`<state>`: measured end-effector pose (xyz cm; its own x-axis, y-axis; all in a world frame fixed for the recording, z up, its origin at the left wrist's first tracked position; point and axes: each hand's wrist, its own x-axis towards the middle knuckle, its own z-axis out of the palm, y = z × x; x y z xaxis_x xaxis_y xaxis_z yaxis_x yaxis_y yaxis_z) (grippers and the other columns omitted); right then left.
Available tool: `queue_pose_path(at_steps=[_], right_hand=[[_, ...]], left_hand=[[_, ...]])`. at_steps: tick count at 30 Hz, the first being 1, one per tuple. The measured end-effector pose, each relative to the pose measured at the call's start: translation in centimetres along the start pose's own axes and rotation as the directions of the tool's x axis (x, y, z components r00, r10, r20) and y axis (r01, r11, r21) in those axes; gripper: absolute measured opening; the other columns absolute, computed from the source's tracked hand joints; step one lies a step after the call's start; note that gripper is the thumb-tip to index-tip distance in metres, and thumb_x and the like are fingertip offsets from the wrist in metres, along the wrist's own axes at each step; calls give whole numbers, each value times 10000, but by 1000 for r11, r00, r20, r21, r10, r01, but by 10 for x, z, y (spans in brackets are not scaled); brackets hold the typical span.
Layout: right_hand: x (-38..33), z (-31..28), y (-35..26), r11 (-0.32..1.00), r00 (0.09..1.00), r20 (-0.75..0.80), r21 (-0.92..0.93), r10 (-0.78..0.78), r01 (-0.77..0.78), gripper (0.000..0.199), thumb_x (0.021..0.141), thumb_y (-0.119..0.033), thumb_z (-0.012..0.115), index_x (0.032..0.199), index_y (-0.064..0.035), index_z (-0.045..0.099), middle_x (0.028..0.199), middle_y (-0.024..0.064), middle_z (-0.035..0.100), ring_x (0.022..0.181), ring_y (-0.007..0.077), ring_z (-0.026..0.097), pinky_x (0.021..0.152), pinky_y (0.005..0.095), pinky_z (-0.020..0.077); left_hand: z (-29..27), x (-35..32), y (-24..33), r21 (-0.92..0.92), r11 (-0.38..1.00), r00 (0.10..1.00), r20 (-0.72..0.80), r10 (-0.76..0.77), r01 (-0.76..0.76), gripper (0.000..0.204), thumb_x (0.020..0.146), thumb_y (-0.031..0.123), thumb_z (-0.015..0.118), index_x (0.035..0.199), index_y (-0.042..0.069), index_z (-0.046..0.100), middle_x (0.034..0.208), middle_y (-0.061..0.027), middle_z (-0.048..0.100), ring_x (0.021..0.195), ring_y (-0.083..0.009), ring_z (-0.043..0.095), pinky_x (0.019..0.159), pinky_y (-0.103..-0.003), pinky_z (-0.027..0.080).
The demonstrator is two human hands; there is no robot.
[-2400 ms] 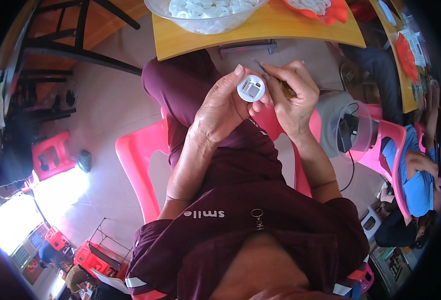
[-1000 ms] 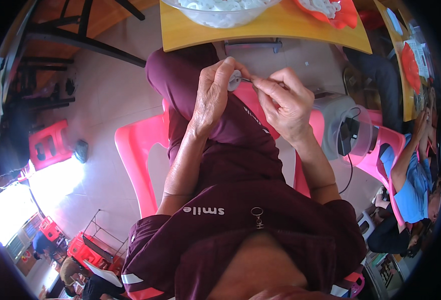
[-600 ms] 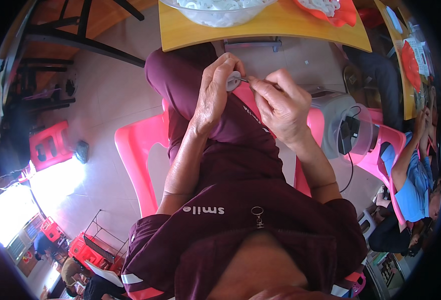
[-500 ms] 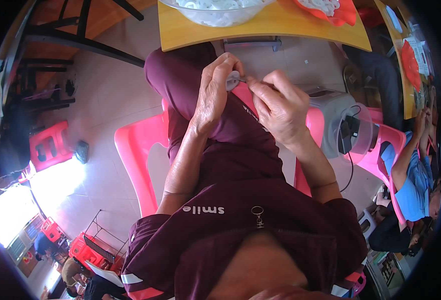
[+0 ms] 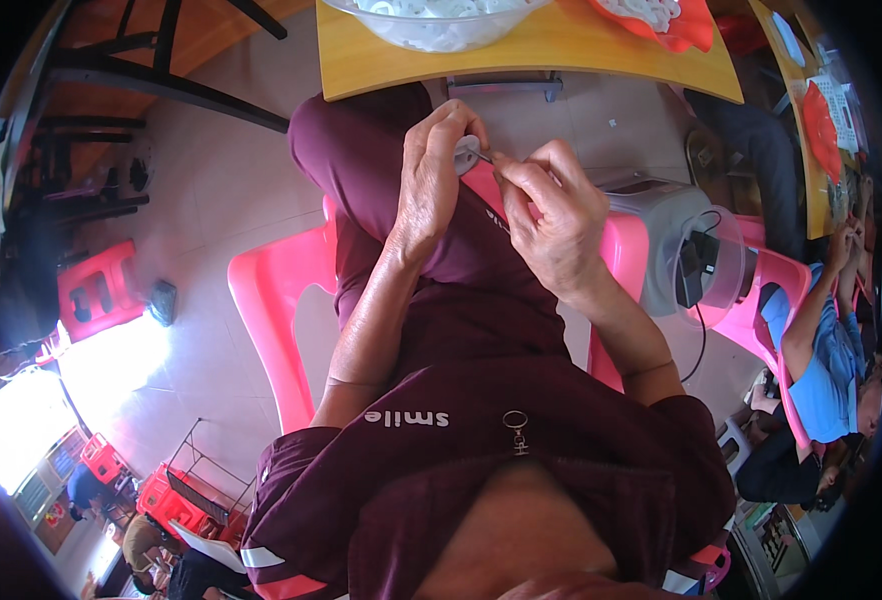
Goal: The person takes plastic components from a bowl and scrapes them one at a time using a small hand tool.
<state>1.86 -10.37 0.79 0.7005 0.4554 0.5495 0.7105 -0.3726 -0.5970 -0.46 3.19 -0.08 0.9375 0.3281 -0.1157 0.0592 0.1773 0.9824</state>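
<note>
Over my lap, my left hand [image 5: 433, 170] pinches a small white translucent round part [image 5: 466, 152] between thumb and fingers. My right hand [image 5: 556, 210] grips a thin dark metal tool [image 5: 481, 156], mostly hidden by the fingers, with its tip against the white part. The exact kind of the tool and of the part is too small to make out. Beyond my hands, a clear bowl [image 5: 441, 34] full of similar white ring-like pieces stands on the yellow wooden table [image 5: 601, 52].
A red dish [image 5: 686, 36] with more white pieces lies right of the bowl. On my right are a grey box-shaped device [image 5: 651, 215] and a clear tub [image 5: 733, 262] with a black adapter and cable. A person in blue [image 5: 823, 370] sits farther right. Pink chairs [image 5: 101, 290] stand around.
My right hand has turned slightly and shifted a little left and inward. The white part is tilted a bit differently, and more of the tool's tip shows against it.
</note>
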Motion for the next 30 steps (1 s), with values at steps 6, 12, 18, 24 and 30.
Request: queue_pose_path(at_steps=[6,12,18,24,30], right_hand=[[2,0,-5,998,1000,-4,-55,-5,5,189,674,83,690,813,-35,638,705,53,494,534,173,563,462,303,422],[3,-6,-9,984,994,79,-156,-74,85,188,661,59,664,813,-44,625,693,57,446,517,186,518,454,322,398],[1,-4,-9,965,984,106,-210,-140,160,162,662,-18,637,817,-37,595,730,40,465,553,166,533,476,301,455],[2,-1,-7,963,984,134,-224,-121,149,86,683,-12,618,716,-42,545,721,46,458,556,173,540,481,311,467],[2,-2,-6,977,979,197,-192,-59,98,104,693,-19,613,672,-60,520,742,62,480,604,217,580,505,358,475]], left_hand=[[1,2,-2,78,996,999,-6,53,-53,305,877,191,355,676,3,487,622,-28,432,607,-101,396,567,-255,338],[-1,0,-5,128,988,996,29,87,-90,300,864,188,356,669,-5,480,606,-39,434,588,-110,400,549,-263,338],[-1,3,-4,149,980,991,45,124,-130,290,840,164,359,634,-9,466,594,-45,439,566,-111,398,528,-265,331],[-3,10,-14,109,986,989,92,118,-128,281,831,155,372,623,-12,459,586,-50,438,562,-115,407,524,-275,329],[-6,12,-27,293,938,981,107,161,-186,287,844,159,370,643,-18,472,598,-138,471,552,-245,469,550,-345,369]])
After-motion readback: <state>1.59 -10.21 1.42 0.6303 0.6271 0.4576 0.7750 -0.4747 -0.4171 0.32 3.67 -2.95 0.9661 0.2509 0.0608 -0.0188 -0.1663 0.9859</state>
